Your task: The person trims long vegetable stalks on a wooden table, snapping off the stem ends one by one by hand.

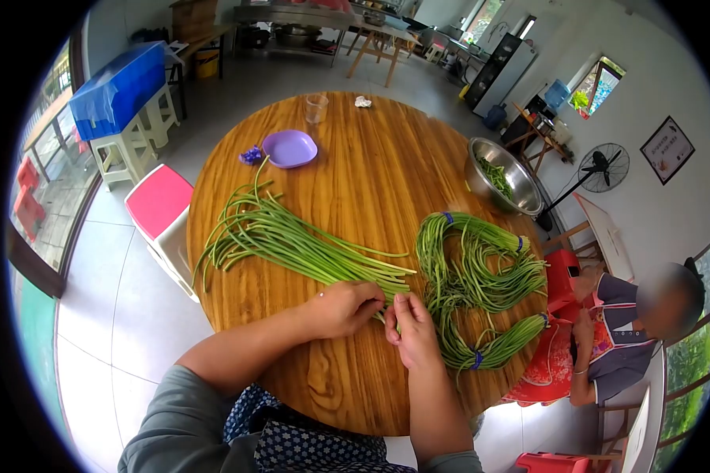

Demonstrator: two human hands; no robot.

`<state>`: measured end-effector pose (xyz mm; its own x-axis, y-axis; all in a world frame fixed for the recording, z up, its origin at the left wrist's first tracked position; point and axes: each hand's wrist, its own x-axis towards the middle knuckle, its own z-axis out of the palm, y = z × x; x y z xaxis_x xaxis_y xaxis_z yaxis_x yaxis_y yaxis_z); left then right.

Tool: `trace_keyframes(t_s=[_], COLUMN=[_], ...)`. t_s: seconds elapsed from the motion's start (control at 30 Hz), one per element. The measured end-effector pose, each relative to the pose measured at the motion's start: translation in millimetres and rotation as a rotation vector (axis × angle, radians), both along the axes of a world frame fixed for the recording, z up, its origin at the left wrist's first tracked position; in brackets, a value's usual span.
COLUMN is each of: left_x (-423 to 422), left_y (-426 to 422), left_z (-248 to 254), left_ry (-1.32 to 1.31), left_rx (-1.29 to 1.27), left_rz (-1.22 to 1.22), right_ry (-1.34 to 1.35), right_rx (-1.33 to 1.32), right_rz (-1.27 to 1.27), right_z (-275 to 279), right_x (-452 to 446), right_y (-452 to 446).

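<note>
Wooden table (363, 169): loose stalks (296, 246), ends pinched by left hand (343, 309) and right hand (415, 329). Unbound, they may scatter if tugged.

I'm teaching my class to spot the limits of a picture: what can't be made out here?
All in the head view:
- Stems: part hidden behind the left hand.
- Right hand: what it pinches, covered by its own fingers.
- Bowl: floor beneath the greens, covered by them.
- Sign: lettering too small.
- Lower red seat: cut off by bottom edge.
</note>
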<state>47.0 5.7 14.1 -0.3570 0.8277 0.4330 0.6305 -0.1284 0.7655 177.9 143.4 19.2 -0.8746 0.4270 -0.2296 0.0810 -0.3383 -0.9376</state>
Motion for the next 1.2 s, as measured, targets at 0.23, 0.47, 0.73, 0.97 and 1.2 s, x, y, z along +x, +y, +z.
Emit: trace_keyframes(t_s=[0.23,0.47,0.73,0.97,1.2], left_x=[11,20,2,-21,10], left_y=[1,8,8,-10,0], left_z=[8,15,4,13,2], left_ry=[-0.212,-0.445,-0.269,-0.334,-0.065], left_rx=[-0.098,-0.032,0.114,0.196,0.251], left_rz=[0.099,0.121,0.401,0.200,-0.192], right_ry=[0.105,0.088,0.511,0.224,0.100], right_rx=[1.341,1.102,1.400,-0.133,-0.102], right_rz=[-0.191,-0.326,-0.298,0.003,0.079], right_z=[-3,-4,1,5,-5], right_x=[0,5,8,9,4], right_y=[-17,-17,-19,-1,-1])
